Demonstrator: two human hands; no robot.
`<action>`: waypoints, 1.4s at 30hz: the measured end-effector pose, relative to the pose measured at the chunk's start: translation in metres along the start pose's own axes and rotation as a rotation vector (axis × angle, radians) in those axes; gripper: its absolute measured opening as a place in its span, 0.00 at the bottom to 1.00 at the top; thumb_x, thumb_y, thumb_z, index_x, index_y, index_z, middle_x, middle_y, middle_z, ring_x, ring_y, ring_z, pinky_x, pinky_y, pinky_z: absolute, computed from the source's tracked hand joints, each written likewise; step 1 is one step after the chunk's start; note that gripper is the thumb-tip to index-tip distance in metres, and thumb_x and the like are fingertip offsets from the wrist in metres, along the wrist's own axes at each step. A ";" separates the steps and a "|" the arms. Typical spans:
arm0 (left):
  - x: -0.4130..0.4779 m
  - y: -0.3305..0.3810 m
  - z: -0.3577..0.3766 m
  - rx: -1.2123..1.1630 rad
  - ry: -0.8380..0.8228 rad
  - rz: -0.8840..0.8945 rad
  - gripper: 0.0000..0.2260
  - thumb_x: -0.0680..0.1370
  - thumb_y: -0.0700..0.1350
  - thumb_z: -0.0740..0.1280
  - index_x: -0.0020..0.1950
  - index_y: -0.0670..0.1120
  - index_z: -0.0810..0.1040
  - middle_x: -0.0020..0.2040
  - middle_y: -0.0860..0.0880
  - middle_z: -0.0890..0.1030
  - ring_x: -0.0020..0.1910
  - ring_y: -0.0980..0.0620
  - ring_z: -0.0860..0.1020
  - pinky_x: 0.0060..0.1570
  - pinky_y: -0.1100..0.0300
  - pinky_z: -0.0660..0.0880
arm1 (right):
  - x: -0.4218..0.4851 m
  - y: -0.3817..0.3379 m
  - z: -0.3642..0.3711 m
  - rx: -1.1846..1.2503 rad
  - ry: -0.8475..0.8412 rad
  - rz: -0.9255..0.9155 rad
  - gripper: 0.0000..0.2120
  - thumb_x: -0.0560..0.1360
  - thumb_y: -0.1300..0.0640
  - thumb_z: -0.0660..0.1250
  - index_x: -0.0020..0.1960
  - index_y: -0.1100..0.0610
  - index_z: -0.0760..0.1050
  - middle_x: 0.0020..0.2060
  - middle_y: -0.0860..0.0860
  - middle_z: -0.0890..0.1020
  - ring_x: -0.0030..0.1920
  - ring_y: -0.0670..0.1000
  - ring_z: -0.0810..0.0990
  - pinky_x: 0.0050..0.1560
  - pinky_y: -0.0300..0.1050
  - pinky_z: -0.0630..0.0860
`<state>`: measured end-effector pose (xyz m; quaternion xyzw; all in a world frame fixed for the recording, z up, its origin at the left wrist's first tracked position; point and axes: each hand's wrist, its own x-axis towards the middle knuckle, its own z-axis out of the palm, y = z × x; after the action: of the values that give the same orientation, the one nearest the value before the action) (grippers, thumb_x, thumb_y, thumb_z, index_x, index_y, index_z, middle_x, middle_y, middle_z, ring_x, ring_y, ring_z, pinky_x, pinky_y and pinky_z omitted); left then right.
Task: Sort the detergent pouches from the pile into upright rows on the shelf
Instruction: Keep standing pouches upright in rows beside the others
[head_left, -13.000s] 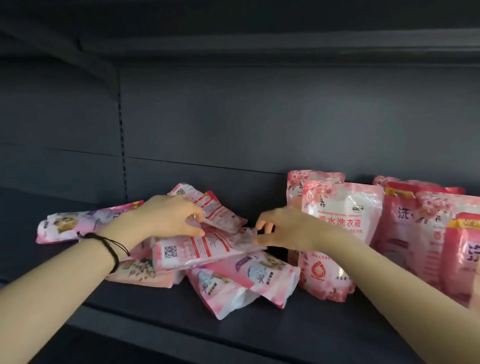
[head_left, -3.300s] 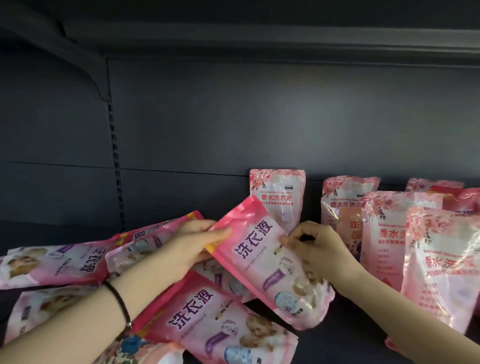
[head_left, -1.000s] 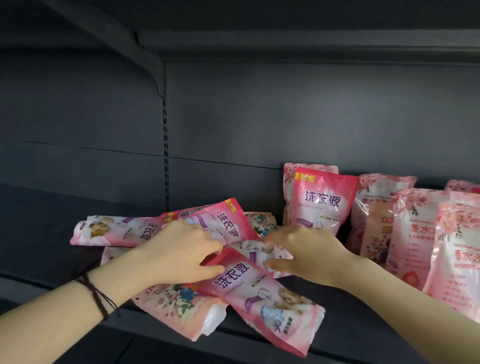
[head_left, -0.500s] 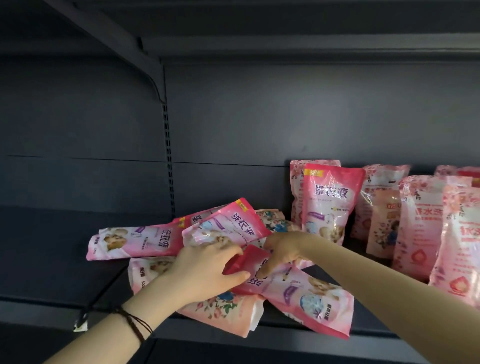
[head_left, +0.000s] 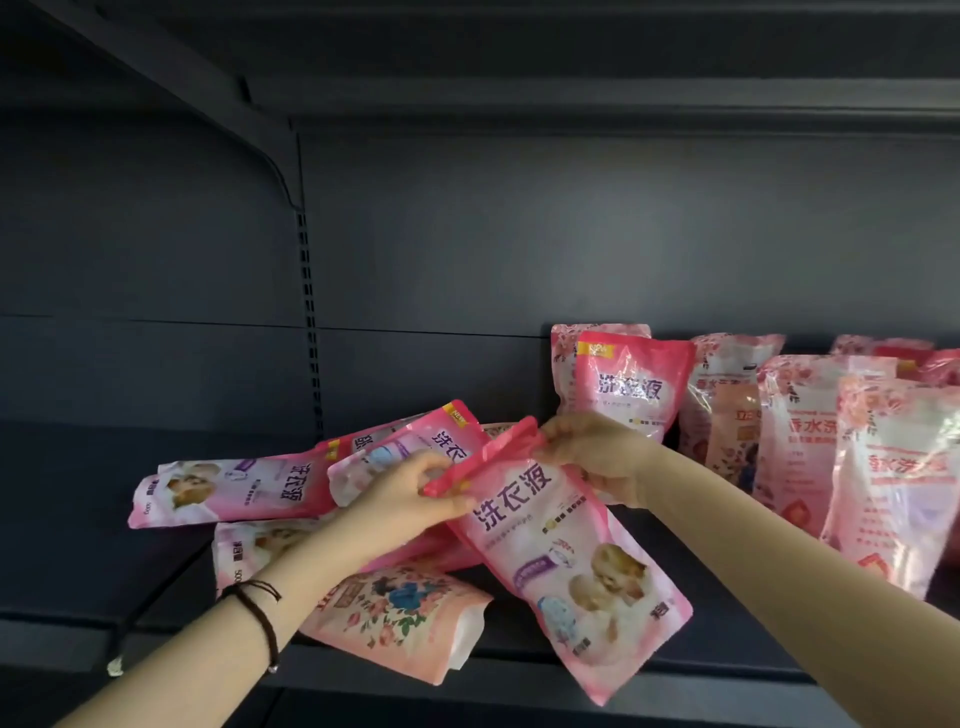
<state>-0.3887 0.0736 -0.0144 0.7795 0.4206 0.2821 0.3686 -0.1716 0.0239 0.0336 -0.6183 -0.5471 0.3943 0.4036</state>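
A pink detergent pouch (head_left: 566, 561) hangs tilted above the shelf, lifted by its top edge. My left hand (head_left: 400, 499) pinches the left end of that edge and my right hand (head_left: 597, 457) pinches the right end. Behind my hands lies the pile (head_left: 244, 488) of several pink pouches on their sides, with a floral pouch (head_left: 400, 618) at its front. Upright pouches stand in rows at the right, the nearest being a pink one (head_left: 634, 389) just behind my right hand.
The dark shelf (head_left: 675, 670) has a front lip below the pouches. More upright pouches (head_left: 893, 483) fill the right side. A slotted upright (head_left: 309, 322) and a bracket (head_left: 260, 135) sit at the back left. The shelf's left part (head_left: 67, 467) holds nothing.
Both hands have lifted the front pink pouch off the pile by its top edge; it now hangs nearly upright instead of lying flat. The view has shifted slightly left.
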 end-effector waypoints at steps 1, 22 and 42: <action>0.005 0.005 0.005 -0.136 0.065 -0.007 0.18 0.72 0.48 0.74 0.59 0.54 0.74 0.57 0.53 0.78 0.54 0.56 0.78 0.47 0.64 0.74 | -0.004 -0.001 -0.005 0.075 0.020 -0.026 0.08 0.76 0.68 0.65 0.41 0.58 0.75 0.36 0.53 0.79 0.37 0.50 0.77 0.41 0.42 0.75; 0.039 0.072 0.084 -0.436 0.041 0.180 0.09 0.72 0.43 0.74 0.51 0.51 0.81 0.47 0.56 0.85 0.47 0.59 0.83 0.44 0.62 0.80 | -0.060 0.074 -0.061 0.492 0.178 -0.211 0.13 0.77 0.57 0.66 0.61 0.57 0.77 0.55 0.52 0.84 0.56 0.52 0.83 0.57 0.53 0.78; 0.112 0.093 0.112 -0.393 0.053 0.120 0.07 0.74 0.41 0.72 0.50 0.49 0.79 0.49 0.51 0.83 0.50 0.52 0.82 0.38 0.64 0.79 | 0.000 0.085 -0.086 0.561 0.449 -0.212 0.07 0.79 0.58 0.63 0.56 0.58 0.75 0.50 0.53 0.85 0.50 0.53 0.84 0.46 0.47 0.80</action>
<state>-0.2083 0.0975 0.0122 0.7087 0.3199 0.4004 0.4849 -0.0608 0.0115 -0.0141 -0.4946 -0.3764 0.3395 0.7060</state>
